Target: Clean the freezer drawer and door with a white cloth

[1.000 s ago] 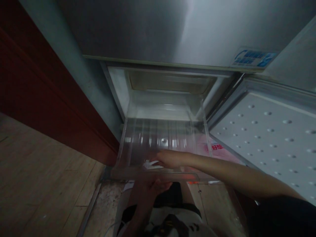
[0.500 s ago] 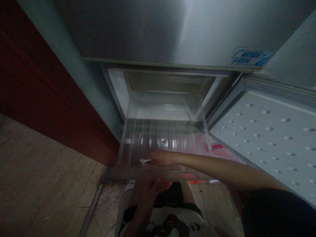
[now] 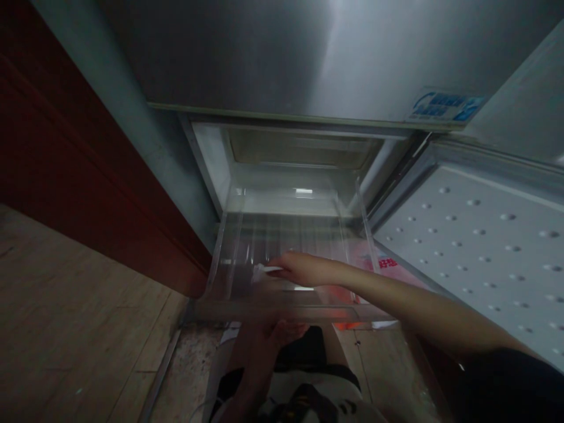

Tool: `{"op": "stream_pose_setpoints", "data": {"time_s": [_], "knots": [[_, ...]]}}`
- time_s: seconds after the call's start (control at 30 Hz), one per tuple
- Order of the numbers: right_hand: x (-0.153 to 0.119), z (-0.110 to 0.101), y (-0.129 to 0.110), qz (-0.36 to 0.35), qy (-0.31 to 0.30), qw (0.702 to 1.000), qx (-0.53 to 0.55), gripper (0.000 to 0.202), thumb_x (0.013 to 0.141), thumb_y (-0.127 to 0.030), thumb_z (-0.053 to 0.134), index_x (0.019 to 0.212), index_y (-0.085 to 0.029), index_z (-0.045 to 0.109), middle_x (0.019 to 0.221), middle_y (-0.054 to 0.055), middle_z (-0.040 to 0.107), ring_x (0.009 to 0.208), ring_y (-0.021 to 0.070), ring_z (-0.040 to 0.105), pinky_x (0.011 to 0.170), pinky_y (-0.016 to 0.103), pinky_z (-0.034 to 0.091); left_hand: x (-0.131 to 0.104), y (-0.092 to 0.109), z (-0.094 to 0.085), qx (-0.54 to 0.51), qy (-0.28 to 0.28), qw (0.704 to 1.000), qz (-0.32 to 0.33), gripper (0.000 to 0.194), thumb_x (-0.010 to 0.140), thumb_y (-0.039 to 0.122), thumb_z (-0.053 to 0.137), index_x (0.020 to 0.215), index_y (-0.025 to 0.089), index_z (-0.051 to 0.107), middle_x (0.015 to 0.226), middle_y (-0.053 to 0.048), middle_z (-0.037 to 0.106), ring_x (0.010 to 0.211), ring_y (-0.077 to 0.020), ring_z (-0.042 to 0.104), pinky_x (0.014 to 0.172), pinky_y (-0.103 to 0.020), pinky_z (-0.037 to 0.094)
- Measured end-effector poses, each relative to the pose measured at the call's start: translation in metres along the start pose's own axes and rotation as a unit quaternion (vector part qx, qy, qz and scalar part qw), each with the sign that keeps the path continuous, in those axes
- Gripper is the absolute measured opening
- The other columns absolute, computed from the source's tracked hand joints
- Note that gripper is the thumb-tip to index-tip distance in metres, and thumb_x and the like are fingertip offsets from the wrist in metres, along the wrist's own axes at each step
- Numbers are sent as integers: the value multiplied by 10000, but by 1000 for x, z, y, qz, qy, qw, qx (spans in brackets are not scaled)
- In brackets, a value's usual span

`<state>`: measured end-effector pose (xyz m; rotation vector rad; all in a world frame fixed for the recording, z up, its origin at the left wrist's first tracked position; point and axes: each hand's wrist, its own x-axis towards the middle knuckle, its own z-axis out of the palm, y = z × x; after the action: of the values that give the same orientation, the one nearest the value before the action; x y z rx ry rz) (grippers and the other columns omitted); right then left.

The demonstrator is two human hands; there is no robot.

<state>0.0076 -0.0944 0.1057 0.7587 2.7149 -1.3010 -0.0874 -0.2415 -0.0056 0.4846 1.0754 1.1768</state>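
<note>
A clear plastic drawer (image 3: 220, 249) is pulled well out of the lower fridge compartment. My right hand (image 3: 304, 268) reaches into it from the right, closed on a small white cloth (image 3: 259, 272), perhaps a tissue, whose crumpled end sticks out leftward. The cloth is over the drawer's floor near the front; blur hides whether it touches. Below the drawer's front edge, my left hand (image 3: 282, 333) is partly seen, its fingers curled against the front of the drawer. The plastic and the dim light blur its fingertips.
The white inner side of the open fridge door (image 3: 476, 247) fills the right. A steel upper door (image 3: 264, 59) with a blue-lettered sticker (image 3: 447, 107) hangs overhead. A dark red wooden panel (image 3: 101, 176) stands left. Pinkish packaging with red print (image 3: 388, 262) lies beneath the drawer, above the tiled floor (image 3: 79, 329).
My right hand has moved a little up and to the right inside the drawer, with the white cloth still in it. My left hand stays at the drawer's front.
</note>
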Motion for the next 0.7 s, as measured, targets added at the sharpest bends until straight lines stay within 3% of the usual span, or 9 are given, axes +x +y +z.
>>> {"op": "stream_pose_setpoints", "data": {"time_s": [0.17, 0.33, 0.43, 0.5, 0.57, 0.6, 0.7], "knots": [[-5, 11, -4, -41, -42, 998, -4, 207, 916, -144, 467, 1013, -131, 649, 999, 81, 681, 821, 142, 606, 744, 232, 439, 0, 3, 0, -11, 2, 1000, 5, 500, 556, 596, 759, 718, 126, 702, 698, -112, 753, 701, -290, 725, 712, -405, 582], [-46, 1, -22, -27, -29, 999, 13, 236, 911, -138, 447, 1021, -167, 654, 987, 44, 681, 852, 140, 619, 770, 235, 449, -3, 12, 4, -14, -8, 1000, 1, 481, 570, 593, 751, 711, 135, 702, 724, -108, 757, 720, -280, 725, 740, -405, 579], [-79, -5, -26, -4, 45, 999, 16, 235, 936, -229, 428, 957, -172, 655, 896, 26, 679, 805, 139, 619, 738, 231, 456, -5, 16, 7, -5, -5, 1000, 14, 487, 612, 582, 732, 744, 115, 694, 747, -128, 757, 723, -278, 725, 729, -399, 581], [-101, -4, -24, 19, 165, 986, 11, 301, 940, -347, 418, 856, -179, 653, 777, 11, 657, 708, 137, 596, 686, 235, 464, -5, 18, 7, -2, -5, 1000, 18, 491, 629, 576, 725, 759, 103, 688, 764, -144, 755, 728, -281, 726, 728, -402, 581], [-122, 2, -18, 56, 321, 945, 41, 369, 906, -459, 447, 769, -182, 648, 710, 3, 637, 644, 137, 571, 633, 238, 476, -5, 20, 8, -6, -12, 1000, 15, 500, 619, 577, 732, 760, 99, 685, 777, -152, 754, 740, -287, 726, 738, -408, 581], [-130, 7, -14, 78, 399, 910, 82, 388, 880, -502, 475, 759, -179, 652, 701, 6, 640, 634, 141, 574, 608, 239, 484, -5, 21, 9, -11, -16, 1000, 12, 503, 611, 577, 738, 761, 100, 686, 780, -152, 755, 749, -289, 726, 747, -409, 580], [-147, 24, -3, 127, 580, 755, 278, 462, 783, -596, 573, 865, -152, 672, 693, 40, 667, 644, 184, 627, 552, 264, 518, -4, 25, 10, -31, -26, 999, -1, 494, 570, 563, 773, 747, 110, 688, 767, -142, 757, 764, -291, 727, 750, -395, 582]]}}
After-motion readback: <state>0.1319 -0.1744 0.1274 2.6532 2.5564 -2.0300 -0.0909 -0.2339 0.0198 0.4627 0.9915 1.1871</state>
